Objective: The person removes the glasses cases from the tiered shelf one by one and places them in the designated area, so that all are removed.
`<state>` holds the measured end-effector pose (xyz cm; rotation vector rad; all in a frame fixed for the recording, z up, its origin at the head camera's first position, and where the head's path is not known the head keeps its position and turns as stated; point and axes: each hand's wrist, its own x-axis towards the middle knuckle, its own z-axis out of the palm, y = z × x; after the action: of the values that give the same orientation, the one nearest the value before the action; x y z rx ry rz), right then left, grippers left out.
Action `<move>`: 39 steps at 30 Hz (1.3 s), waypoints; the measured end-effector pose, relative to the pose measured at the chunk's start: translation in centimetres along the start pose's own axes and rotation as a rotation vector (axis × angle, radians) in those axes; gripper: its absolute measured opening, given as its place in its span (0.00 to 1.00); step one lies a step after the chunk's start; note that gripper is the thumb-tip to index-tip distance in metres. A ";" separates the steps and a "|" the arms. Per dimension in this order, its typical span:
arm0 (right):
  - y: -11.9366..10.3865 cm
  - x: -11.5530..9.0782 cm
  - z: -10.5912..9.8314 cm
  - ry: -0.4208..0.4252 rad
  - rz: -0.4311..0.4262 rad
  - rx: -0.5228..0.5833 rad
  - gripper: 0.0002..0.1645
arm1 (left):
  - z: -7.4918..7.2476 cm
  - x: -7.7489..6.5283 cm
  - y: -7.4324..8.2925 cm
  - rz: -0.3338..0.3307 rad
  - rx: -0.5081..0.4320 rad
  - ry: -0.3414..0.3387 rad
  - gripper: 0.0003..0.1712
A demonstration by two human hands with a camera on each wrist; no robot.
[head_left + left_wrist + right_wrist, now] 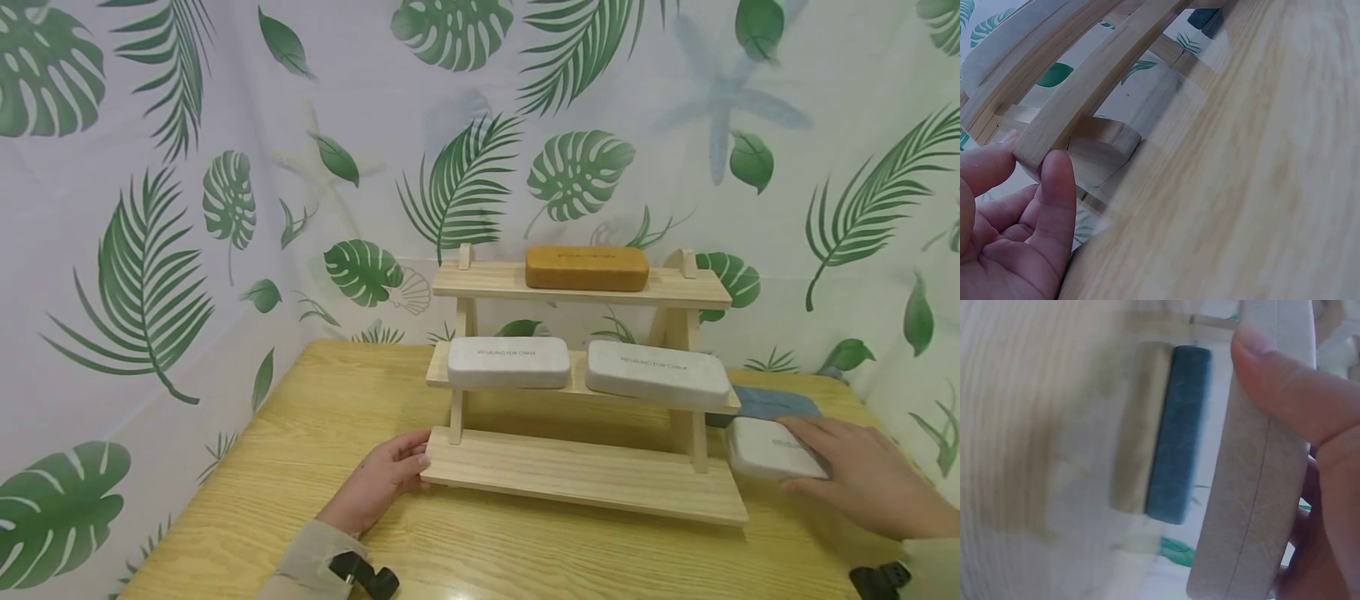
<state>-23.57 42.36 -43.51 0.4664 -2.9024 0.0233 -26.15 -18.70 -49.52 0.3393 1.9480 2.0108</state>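
Note:
A three-tier wooden display stand [577, 475] stands on the table. My left hand [382, 475] pinches the left end of its lowest board, with thumb and fingers on either side in the left wrist view [1022, 231]. My right hand [873, 475] grips a white glasses case [772, 448] off the stand's right side; the right wrist view shows the case's lid seam and a thumb over it. Two white glasses cases, one to the left [508, 367] and one to the right [656, 375], lie on the middle tier. An orange-brown glasses case [587, 271] lies on the top tier.
Behind the held case, a blue glasses case [1180, 434] lies on the wooden table [300, 433], beyond the stand's right end. A leaf-patterned cloth [337, 150] hangs close behind the stand and along both sides.

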 end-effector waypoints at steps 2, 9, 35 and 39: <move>0.4 0.3 0.5 -0.026 0.027 0.000 0.56 | 0.0 0.0 0.0 -0.002 0.003 0.001 0.34; 1.4 1.2 2.1 -0.065 0.052 0.027 0.60 | -0.1 0.0 -0.1 -0.008 0.003 -0.002 0.34; 2.2 4.1 4.1 -0.148 0.075 0.118 0.60 | -0.2 0.0 -0.2 -0.013 0.020 -0.001 0.35; 2.5 4.5 4.3 -0.136 0.059 0.104 0.59 | -0.3 0.0 -0.2 -0.012 0.025 0.002 0.35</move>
<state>-29.42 43.15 -46.77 0.4141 -3.0596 0.1573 -26.26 -18.95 -49.76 0.3310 1.9734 1.9813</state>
